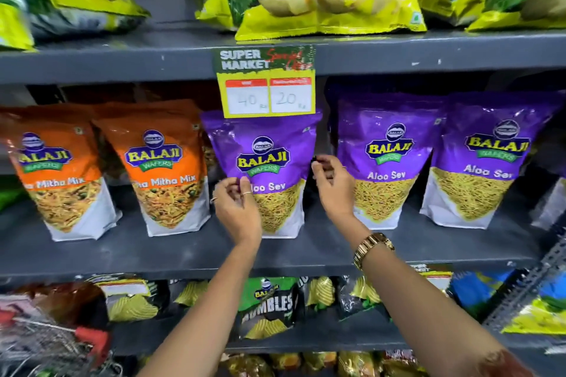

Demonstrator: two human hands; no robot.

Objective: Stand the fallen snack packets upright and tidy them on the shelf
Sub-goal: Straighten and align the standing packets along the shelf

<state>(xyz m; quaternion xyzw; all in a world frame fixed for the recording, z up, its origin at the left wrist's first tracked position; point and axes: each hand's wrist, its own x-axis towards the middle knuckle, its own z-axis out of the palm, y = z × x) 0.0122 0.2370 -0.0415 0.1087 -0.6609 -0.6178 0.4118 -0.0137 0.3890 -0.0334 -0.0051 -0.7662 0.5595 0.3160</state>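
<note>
Head view: purple packet [269,159] stands upright mid-shelf [183,251], long axis vertical, label facing me, top under the price tag [266,82]. My left hand [237,208] has curled fingers pinching its lower left edge. My right hand [332,184] is loosely curled at its right edge; grip I cannot tell. Orange packets [167,171] stand left, more purple ones [386,159] right.

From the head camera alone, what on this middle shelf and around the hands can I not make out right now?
- The first letter of "Aloo Sev" on the middle purple packet: covered by the left hand.
- Right hand fingertips: whether they touch that packet's edge is unclear.
- Small print on the price tag: blurred.
- Leftmost orange packet: cut off by the frame edge.
- Packets behind the front row: hidden, in shadow.
</note>
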